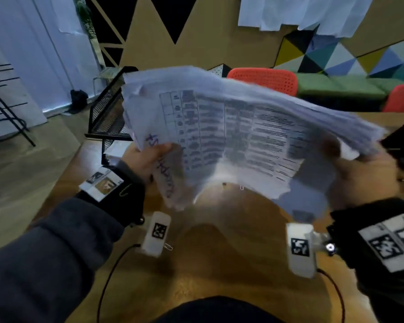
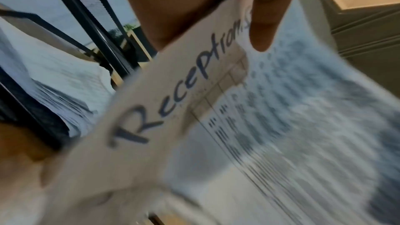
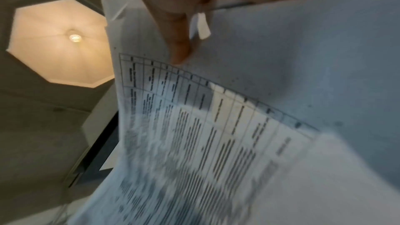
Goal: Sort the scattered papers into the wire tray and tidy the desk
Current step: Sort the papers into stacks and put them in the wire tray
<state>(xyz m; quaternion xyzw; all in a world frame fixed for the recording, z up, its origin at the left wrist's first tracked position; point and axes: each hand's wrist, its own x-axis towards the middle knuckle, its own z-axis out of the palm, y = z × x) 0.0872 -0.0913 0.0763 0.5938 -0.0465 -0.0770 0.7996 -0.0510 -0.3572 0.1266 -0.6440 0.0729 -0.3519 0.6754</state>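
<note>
While both our hands are raised over the table [image 1: 219, 264], the wooden top shows below the lifted load. Stack of papers [image 1: 243, 127] is held in the air between us, sagging in the middle, top sheet a printed grid with blue handwriting along its left margin; the left wrist view reads that handwriting as "Reception". Print is motion-blurred in all views.

Wire tray [image 1: 105, 113], black mesh, stands at the far left of the table, just behind the stack's left edge. Its lower level already carries a pile of sheets [image 2: 54, 81].

Left hand [image 1: 147, 159]: grip closed on the stack's left edge, thumb on top of the sheet. Right hand [image 1: 359, 173]: grip closed on the right edge, thumb [image 3: 177, 40] pressed on the top sheet; fingers under the stack, out of sight.

Small items on the table: one paper clip [image 1: 241, 188] under the sagging stack, another paper clip [image 1: 168, 247] nearer us.
</note>
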